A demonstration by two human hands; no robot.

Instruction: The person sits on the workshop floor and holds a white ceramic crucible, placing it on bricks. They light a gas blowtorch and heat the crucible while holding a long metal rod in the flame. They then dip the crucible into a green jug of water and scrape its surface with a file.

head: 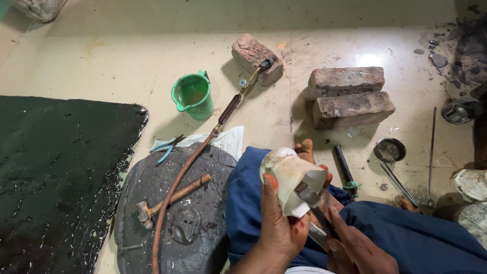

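Seated on the floor, knees in blue cloth: left hand wrapped tight around a pale, rounded shell-like piece held over the lap, right hand closed on a flat metal file whose tip lies against the piece's lower face. To my eye the stroke wants the blade kept flat to that face, the left thumb well off its path, and the piece braced on the knee. Hammer, hose torch and green mug lie near, untouched.
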